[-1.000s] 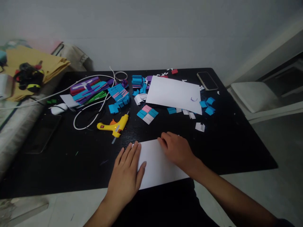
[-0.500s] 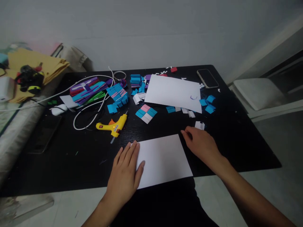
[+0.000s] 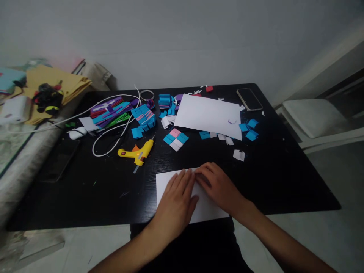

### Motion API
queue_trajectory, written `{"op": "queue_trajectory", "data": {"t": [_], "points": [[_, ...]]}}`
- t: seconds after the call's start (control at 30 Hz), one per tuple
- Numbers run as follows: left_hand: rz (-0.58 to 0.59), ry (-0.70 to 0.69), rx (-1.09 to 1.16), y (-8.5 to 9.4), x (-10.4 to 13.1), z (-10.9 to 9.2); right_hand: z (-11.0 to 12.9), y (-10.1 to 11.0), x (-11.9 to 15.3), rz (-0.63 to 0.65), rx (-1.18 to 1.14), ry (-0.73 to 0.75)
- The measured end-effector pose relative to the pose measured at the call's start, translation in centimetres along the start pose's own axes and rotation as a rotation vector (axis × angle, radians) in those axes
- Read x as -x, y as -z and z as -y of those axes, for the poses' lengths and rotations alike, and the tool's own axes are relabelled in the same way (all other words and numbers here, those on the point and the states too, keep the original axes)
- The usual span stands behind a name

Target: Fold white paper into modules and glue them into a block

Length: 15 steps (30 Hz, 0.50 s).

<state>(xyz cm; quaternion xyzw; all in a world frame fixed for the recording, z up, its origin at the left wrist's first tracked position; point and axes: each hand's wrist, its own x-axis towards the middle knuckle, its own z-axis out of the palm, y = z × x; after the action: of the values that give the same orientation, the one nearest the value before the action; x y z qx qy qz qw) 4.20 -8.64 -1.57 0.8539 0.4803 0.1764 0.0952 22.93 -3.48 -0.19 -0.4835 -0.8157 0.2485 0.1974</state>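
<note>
A white sheet of paper [image 3: 163, 185] lies at the table's front edge. My left hand [image 3: 178, 201] rests flat across its middle, fingers stretched out and pointing at the far edge. Beside those fingertips, at the far edge of the sheet, is my right hand [image 3: 217, 185], its fingers bent and drawn together. Whatever the right fingertips hold, if anything, is hidden. Beyond the sheet sit a yellow hot glue gun [image 3: 139, 152] with a small light on and a folded-paper square [image 3: 175, 139] in pink, blue and white.
Another white sheet [image 3: 207, 115] covers some paper pieces at the back. Blue paper pieces [image 3: 250, 129] and a phone [image 3: 249, 99] lie to the right. Colored paper strips [image 3: 110, 112], a looped white cable [image 3: 95, 146] and a dark phone [image 3: 58, 161] are on the left.
My right hand has moved left, from beside the sheet onto its far edge. My left hand has slid right along the sheet, staying flat. The view has shifted slightly.
</note>
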Motion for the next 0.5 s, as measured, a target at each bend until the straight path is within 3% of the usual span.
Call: {"op": "queue_trajectory", "data": {"t": [0.1,0.33,0.5], "points": [[0.020,0.024,0.002,-0.1,0.5,0.6,-0.2,0.1,-0.1,0.008,-0.009,-0.018],[0.014,0.127,-0.065,2.4,3.8,4.0,-0.3,0.6,-0.1,0.026,-0.025,-0.022],[-0.036,0.151,-0.096,3.0,4.6,2.9,-0.7,0.3,-0.4,-0.001,-0.029,0.039]]}}
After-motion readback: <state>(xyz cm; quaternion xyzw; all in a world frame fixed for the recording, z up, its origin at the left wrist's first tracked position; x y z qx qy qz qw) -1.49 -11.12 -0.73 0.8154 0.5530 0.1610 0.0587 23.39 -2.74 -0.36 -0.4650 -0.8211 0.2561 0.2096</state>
